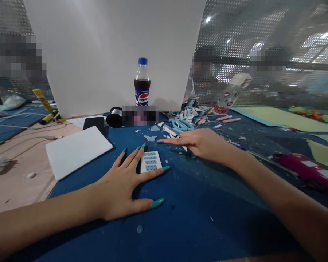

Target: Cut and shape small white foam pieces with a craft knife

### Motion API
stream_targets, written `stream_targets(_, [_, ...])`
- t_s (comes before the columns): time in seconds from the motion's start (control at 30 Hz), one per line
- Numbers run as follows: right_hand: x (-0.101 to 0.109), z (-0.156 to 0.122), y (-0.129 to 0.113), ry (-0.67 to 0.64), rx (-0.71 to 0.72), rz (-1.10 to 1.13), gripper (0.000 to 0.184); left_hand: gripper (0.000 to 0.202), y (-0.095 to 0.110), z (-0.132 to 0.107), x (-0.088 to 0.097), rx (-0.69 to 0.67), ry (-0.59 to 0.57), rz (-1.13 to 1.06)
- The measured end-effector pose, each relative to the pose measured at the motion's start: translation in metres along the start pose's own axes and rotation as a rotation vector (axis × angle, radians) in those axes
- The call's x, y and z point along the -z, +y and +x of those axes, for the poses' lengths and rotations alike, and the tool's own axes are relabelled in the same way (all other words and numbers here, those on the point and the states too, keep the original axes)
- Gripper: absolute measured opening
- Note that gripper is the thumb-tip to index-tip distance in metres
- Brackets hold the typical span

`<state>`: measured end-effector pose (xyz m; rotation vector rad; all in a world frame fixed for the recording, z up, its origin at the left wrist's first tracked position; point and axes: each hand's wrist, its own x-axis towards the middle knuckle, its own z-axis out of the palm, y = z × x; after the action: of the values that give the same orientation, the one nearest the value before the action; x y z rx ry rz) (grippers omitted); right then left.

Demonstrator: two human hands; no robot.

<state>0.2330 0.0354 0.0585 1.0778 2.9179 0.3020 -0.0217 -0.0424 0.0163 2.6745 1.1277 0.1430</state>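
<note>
My left hand lies with its fingers spread on the blue table mat. Its index finger reaches across the lower part of a small white card, which bears several light-blue dotted strips. Farther right, my right hand stretches its index finger leftward over the mat, the other fingers partly folded and partly hidden; I see nothing held in it. Just beyond that fingertip lies a small light-blue cut piece. Behind the right hand are light-blue-handled scissors among white and blue scraps.
A white sheet and dark phone lie left, near a black spool. A cola bottle stands before a white board. On the right are a tumbler, yellow-green sheets and a magenta tool.
</note>
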Motion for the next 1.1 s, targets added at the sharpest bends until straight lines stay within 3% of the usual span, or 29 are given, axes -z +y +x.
stream_targets(0.13, [0.002,-0.002,-0.003,0.09,-0.031,-0.059,0.065,0.063,0.0,0.0,-0.001,0.007,-0.001,0.003])
stream_targets(0.47, [-0.019,0.006,-0.021,-0.065,0.072,-0.07,0.071,0.063,0.002,0.004,-0.001,0.016,-0.044,-0.004])
stream_targets(0.67, [-0.027,0.007,-0.021,-0.059,0.101,-0.057,0.071,0.063,-0.001,0.001,-0.003,0.0,0.003,-0.016])
stream_targets(1.1, [-0.03,0.01,-0.02,-0.092,0.098,-0.014,0.071,0.062,0.001,0.002,0.001,-0.005,-0.007,-0.021])
